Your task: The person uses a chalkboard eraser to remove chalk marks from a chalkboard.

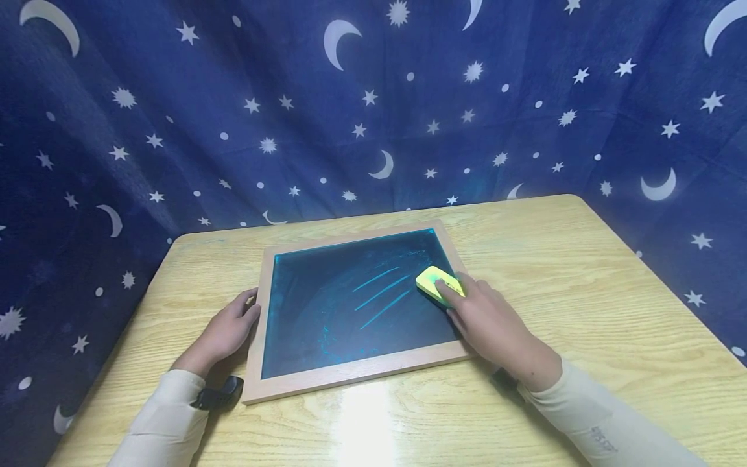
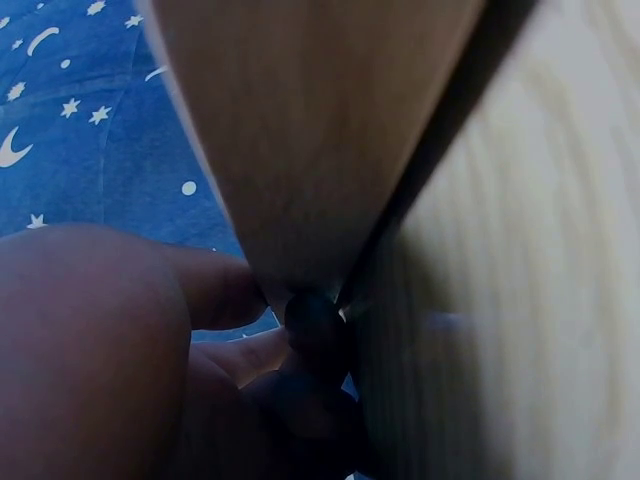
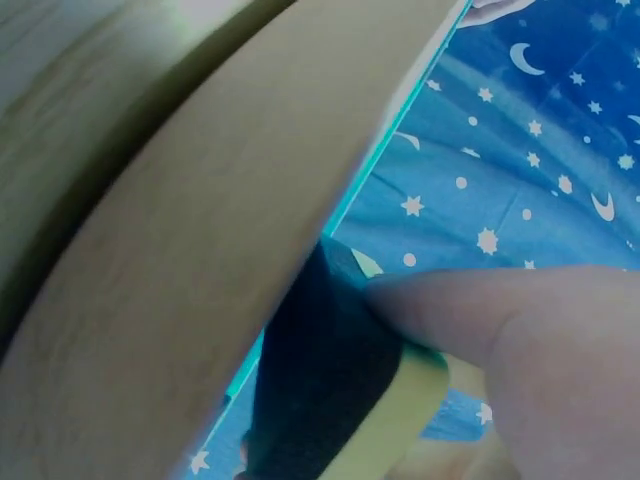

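A wood-framed chalkboard lies on the table, with three slanted turquoise strokes and smeared chalk traces on its dark surface. My left hand holds the board's left side; in the left wrist view its thumb and curled fingers meet at the wooden frame. My right hand grips a yellow chalkboard eraser over the board's right part, just right of the strokes. Dark felt on the eraser's underside shows in the right wrist view, beside my thumb. Whether the felt touches the board I cannot tell.
The light wooden table extends around the board, with rounded far corners. Behind and beside it hangs a dark blue curtain with moons and stars. A black wrist device sits by the board's near left corner.
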The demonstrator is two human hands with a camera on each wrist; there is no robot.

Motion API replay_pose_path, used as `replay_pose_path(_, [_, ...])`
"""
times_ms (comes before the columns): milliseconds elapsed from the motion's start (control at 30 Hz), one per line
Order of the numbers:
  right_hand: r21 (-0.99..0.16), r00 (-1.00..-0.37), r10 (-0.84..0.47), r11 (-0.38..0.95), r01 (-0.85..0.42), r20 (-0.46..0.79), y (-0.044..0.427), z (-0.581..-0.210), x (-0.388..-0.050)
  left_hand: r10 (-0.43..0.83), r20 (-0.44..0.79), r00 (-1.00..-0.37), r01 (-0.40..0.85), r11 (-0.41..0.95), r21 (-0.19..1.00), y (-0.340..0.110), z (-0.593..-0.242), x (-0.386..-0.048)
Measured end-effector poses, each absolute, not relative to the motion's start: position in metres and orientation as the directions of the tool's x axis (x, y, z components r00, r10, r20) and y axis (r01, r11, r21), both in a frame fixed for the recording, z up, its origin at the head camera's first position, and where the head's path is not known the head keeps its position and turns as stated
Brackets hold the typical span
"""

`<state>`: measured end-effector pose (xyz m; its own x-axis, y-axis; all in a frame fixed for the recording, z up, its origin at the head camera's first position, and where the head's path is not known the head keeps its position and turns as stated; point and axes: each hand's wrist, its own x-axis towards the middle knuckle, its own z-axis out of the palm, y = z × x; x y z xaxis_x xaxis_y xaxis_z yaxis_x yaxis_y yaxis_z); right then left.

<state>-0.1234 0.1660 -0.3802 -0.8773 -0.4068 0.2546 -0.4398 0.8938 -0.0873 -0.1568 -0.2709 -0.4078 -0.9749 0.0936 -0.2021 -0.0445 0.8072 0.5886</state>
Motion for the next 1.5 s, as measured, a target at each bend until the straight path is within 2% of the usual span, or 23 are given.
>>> replay_pose_path(300, [-0.137,-0.878,-0.387,0.889,-0.436,0.282,0.169,-0.382,-0.131,0.085,-0.211,-0.974,-0.057,0.806,0.589,-0.271,-0.408,-0.156])
replay_pose_path(1033, [-0.054,-0.819,-0.478,0.853,-0.519,0.318,0.158,-0.387,-0.128,0.087,-0.208,-0.974,-0.054,0.805,0.59,-0.271,-0.408,-0.156])
replay_pose_path(1500, [-0.031,-0.774,-0.545,0.811,-0.584,0.322,0.145,-0.387,-0.113,0.089,-0.205,-0.975,-0.051,0.803,0.594,-0.27,-0.406,-0.156])
